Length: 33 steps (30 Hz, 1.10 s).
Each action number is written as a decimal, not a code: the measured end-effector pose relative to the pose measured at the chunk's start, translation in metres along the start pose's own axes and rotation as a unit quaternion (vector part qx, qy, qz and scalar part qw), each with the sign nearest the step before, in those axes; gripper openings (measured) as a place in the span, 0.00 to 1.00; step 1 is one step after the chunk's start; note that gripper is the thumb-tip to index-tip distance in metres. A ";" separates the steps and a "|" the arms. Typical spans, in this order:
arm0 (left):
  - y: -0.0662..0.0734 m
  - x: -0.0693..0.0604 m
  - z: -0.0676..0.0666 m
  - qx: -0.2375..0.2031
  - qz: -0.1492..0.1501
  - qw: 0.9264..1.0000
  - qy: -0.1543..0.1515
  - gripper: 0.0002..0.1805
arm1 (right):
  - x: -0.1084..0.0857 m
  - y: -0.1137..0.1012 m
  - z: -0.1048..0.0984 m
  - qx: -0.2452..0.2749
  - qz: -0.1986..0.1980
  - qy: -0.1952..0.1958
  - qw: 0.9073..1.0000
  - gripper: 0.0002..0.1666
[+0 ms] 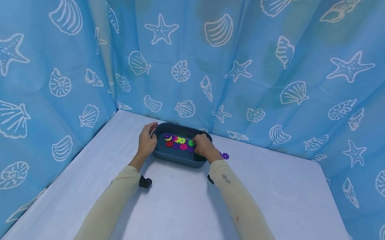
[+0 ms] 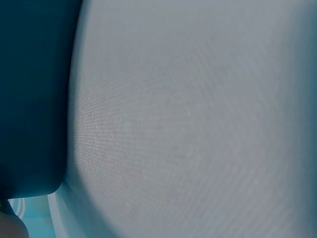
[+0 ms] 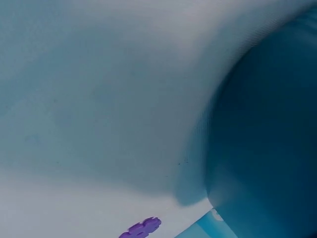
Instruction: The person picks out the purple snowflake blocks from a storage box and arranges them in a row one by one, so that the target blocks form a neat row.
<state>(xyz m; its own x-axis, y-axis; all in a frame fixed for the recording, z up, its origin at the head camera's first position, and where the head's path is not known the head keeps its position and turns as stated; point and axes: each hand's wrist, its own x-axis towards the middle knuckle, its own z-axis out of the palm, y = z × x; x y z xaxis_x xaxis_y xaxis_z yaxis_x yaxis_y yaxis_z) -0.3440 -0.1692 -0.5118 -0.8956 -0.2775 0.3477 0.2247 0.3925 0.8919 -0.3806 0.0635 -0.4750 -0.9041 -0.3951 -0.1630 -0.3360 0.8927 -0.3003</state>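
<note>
A dark blue-grey plastic tub [image 1: 177,161] stands near the back of the table. Inside it lie several flower-shaped plastic discs [image 1: 181,140] in yellow, red, pink, purple and green. My left hand [image 1: 147,142] grips the tub's left end, its thumb at the rim. Over the right rim reaches my right hand [image 1: 204,146], fingers bent down beside a green disc [image 1: 191,143]; whether they pinch anything is hidden. The tub's outer wall [image 2: 32,99] fills the left edge of the left wrist view, and a bit of finger [image 2: 12,225] shows below it.
Purple discs [image 1: 225,156] lie on the white tablecloth [image 1: 273,184] just right of the tub, partly behind my right wrist. Blue curtains [image 1: 195,52] with shell and starfish prints hang along the table's back and sides.
</note>
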 end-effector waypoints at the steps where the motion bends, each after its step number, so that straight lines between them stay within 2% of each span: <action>1: 0.000 0.000 0.000 -0.001 -0.001 1.000 0.000 0.27 | 0.000 -0.001 0.000 -0.001 0.001 0.000 1.000 0.20; 8: -0.001 0.000 -0.001 -0.001 0.000 1.000 -0.002 0.27 | 0.002 -0.003 0.002 -0.007 0.017 0.005 1.000 0.14; 13: 0.000 0.001 -0.002 0.000 -0.001 1.000 0.003 0.27 | 0.004 -0.004 0.003 -0.024 0.009 0.015 1.000 0.13; 17: -0.001 0.001 -0.002 -0.001 -0.001 1.000 0.002 0.27 | 0.006 -0.005 0.003 -0.048 0.006 0.021 0.999 0.15; 27: -0.002 0.000 -0.001 -0.010 0.010 1.000 0.001 0.27 | 0.006 -0.005 0.005 -0.035 0.022 0.014 0.999 0.23; 33: -0.001 0.000 0.000 0.001 0.004 1.000 0.004 0.27 | 0.003 -0.005 0.005 -0.044 0.014 0.017 0.999 0.26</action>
<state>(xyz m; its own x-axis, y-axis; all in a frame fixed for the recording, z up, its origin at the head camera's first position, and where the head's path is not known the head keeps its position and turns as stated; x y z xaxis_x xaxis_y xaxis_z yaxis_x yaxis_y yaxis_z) -0.3446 -0.1699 -0.5125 -0.8907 -0.2805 0.3576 0.2315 0.3971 0.8881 -0.3807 0.0568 -0.4786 -0.9211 -0.3642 -0.1379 -0.3317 0.9192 -0.2121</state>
